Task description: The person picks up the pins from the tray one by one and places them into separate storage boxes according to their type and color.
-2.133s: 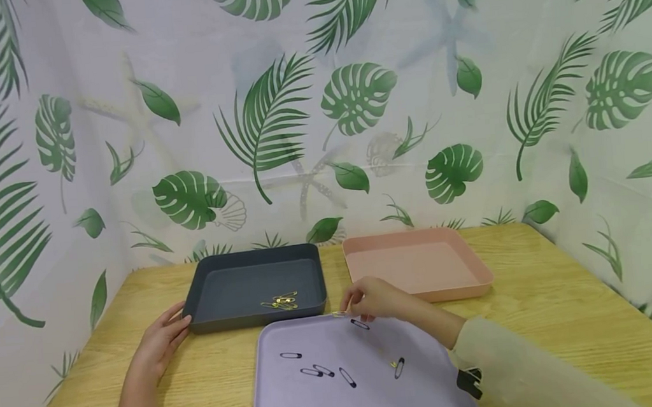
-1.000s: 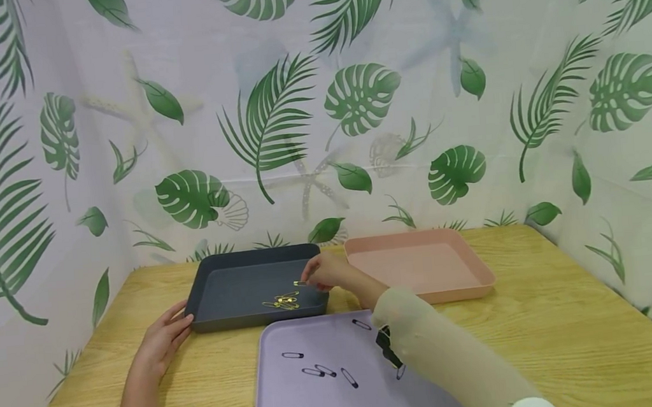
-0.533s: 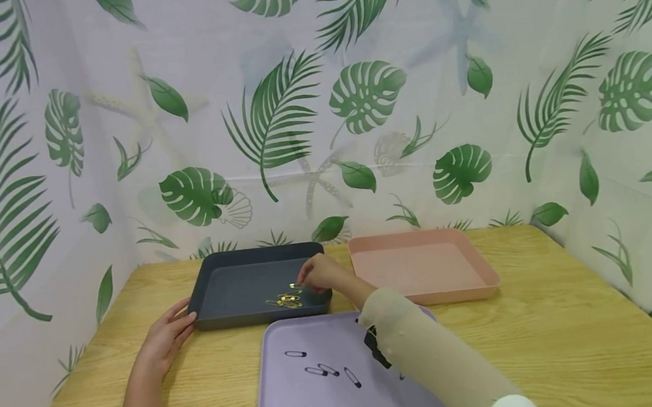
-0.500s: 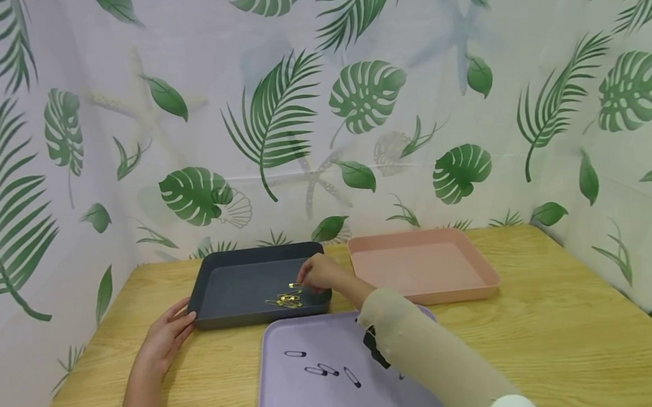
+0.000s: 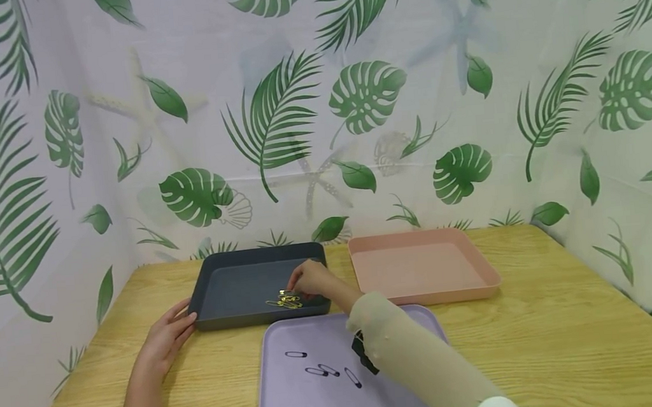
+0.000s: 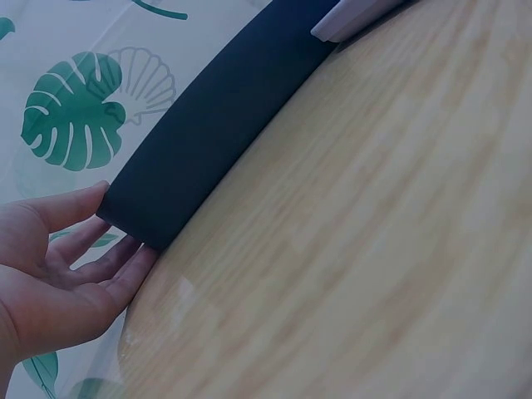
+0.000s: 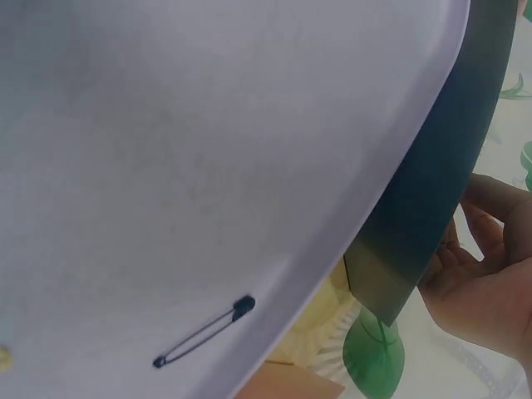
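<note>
At a wooden table (image 5: 549, 333), a person's left hand (image 5: 163, 345) grips the dark tray (image 5: 237, 286) at its 8 o'clock corner, thumb at the rim, fingers round the wall. The right hand (image 5: 311, 278) hangs inside the tray's 4 o'clock edge, fingers bent, tips at clustered gold safety pins (image 5: 286, 301); whether they pinch one cannot be told. The pins lie toward 5 o'clock. At 1 o'clock, the pink tray (image 5: 417, 263) stands apart across a strip of wood. The purple tray (image 5: 307, 334), at 6 o'clock, bears black safety pins (image 5: 353, 377); wood stretches toward 3 o'clock.
</note>
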Demonstrator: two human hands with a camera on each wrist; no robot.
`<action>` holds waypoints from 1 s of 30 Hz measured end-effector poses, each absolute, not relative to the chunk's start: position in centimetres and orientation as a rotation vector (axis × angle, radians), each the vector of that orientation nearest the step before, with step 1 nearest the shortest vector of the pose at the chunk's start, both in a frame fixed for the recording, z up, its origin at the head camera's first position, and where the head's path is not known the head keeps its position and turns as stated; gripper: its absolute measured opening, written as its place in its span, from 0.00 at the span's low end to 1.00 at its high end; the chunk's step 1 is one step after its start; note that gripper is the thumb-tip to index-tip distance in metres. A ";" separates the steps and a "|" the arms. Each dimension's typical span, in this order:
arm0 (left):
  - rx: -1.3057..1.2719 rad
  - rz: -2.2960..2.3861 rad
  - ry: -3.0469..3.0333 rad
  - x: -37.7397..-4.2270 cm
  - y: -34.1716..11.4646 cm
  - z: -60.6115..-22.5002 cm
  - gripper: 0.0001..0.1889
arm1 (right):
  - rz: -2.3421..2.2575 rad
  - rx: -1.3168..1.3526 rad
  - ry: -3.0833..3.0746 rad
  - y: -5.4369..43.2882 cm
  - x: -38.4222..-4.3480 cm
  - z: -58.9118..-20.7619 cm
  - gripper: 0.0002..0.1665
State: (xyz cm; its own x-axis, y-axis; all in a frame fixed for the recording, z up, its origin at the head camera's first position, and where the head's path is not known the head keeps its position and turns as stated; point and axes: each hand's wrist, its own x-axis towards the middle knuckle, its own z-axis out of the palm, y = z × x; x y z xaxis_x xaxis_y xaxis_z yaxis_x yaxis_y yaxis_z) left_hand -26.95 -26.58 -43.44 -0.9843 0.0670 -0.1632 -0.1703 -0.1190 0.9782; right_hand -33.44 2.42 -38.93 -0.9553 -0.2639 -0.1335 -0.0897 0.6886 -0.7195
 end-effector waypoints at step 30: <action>-0.132 2.227 1.979 -26.8 -26.5 -43.3 0.32 | -1.170 -0.268 2.638 2.5 -33.5 -39.1 0.03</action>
State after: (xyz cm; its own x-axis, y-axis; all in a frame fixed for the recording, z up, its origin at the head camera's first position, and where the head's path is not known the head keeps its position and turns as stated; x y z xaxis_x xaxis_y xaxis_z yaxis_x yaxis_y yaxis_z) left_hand -26.84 -26.51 -43.35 -0.9835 0.0599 -0.1707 -0.1766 -0.1123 0.9779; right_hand -33.54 2.52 -39.08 -0.9537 -0.2629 -0.1458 -0.0683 0.6619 -0.7465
